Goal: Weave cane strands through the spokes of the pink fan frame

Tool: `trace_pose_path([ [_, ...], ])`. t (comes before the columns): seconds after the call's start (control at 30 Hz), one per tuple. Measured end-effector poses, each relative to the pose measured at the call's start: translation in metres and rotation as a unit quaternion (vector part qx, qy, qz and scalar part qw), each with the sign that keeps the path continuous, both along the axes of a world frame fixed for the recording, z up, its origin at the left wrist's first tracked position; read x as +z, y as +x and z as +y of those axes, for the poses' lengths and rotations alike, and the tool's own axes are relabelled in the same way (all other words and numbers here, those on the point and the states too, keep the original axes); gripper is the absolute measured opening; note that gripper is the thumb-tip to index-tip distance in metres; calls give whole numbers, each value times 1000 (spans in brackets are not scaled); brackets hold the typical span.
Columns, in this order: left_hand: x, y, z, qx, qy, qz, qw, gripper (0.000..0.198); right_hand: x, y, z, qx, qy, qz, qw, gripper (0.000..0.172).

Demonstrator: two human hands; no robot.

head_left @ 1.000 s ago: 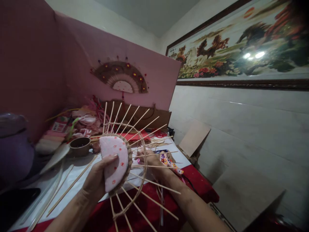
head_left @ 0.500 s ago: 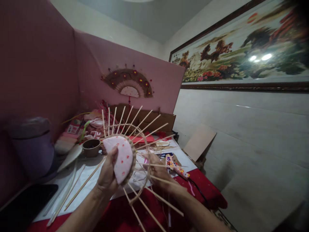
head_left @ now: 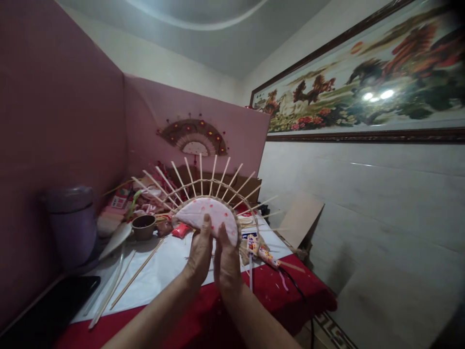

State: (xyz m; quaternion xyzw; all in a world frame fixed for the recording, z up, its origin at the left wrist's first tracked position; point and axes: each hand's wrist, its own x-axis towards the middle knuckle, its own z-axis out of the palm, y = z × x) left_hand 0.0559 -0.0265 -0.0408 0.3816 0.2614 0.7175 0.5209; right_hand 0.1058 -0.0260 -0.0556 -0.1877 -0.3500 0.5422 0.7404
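A fan frame [head_left: 210, 215] is held up over the table, its half-round base covered in white cloth with red dots. Thin pale sticks spread upward from the base, and a twisted cord arcs across them. My left hand [head_left: 200, 249] grips the lower edge, thumb on the front of the cloth. Close beside it, my right hand [head_left: 227, 259] holds the same edge further right, its thumb also in front. The fingers behind the base are hidden.
A finished fan [head_left: 196, 138] hangs on the pink board. On the table lie a brown cup [head_left: 143, 227], a patterned glue gun [head_left: 268, 256], loose sticks [head_left: 138, 273] and a black phone [head_left: 54, 305]. A lidded purple container [head_left: 72, 228] stands at left.
The fan frame has turned so its sticks point upward rather than to the right. My right hand has moved from among the sticks to the base, beside my left hand. The view has shifted slightly.
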Motion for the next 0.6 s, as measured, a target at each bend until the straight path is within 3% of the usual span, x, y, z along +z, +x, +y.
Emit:
trace_pose_path([
  [0.13, -7, -14, 1, -6, 52, 88, 995, 44, 14, 19, 12, 65, -41, 124, 989, 40],
  [0.37, -20, -54, 20, 30, 33, 178, 983, 20, 15, 47, 37, 206, -159, 128, 957, 26],
  [0.5, -19, -74, 27, -22, -3, 241, 970, 19, 9, 54, 53, 244, -149, 86, 954, 31],
  [0.6, -8, -87, 30, -71, -23, 273, 959, 21, 5, 61, 65, 246, -139, 77, 956, 31],
])
